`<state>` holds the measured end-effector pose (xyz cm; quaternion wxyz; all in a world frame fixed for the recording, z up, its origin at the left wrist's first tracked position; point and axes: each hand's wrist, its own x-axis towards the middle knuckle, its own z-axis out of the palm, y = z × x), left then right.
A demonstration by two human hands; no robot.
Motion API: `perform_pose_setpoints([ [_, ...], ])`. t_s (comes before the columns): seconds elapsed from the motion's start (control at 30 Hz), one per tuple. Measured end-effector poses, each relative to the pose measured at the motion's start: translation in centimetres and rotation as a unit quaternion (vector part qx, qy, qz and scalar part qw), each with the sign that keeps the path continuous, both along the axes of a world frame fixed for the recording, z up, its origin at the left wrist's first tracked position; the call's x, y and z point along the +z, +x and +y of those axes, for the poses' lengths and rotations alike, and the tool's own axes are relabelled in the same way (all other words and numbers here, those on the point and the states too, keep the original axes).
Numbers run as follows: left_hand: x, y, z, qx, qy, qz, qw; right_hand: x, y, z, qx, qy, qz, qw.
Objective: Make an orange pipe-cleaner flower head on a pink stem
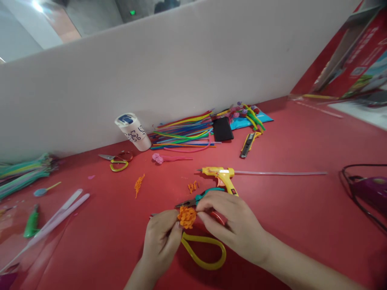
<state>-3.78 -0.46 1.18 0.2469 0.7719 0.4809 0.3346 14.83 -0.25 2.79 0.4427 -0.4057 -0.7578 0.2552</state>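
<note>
My left hand (161,237) is closed, its thumb and finger gripping a curly orange flower-like bundle (187,218) from the left. Thumb and forefinger of my right hand (231,225) are pinched together at the bundle's right edge; whatever lies between them is too small to make out. Beneath the right hand, pliers (189,202) with teal and red handles rest on the table, partly hidden. A yellow loop (208,266) extends from beside the left fingers, below the bundle. Small orange pieces (192,186) and an orange frilly strip (138,185) lie farther back.
Behind my hands is a yellow glue gun (217,172) with a long glue stick. Scissors (119,163), a white tumbler (134,133), colourful strips (181,133), a black case (223,129) and a utility knife (248,145) lie near the white partition (181,72). A purple tool with a cable (370,191) is right.
</note>
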Motion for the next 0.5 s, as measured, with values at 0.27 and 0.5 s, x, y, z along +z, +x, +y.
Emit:
perform_pose_setpoints([
  [0.27,-0.5,0.1,0.7,-0.075,0.122,-0.008,0.99,1.0,0.2,-0.8,-0.004,0.061,0.028,0.998],
  [0.5,-1.1,-0.1,0.8,-0.104,0.116,-0.047,0.987,1.4,0.4,-1.2,-0.004,0.107,0.025,0.994],
])
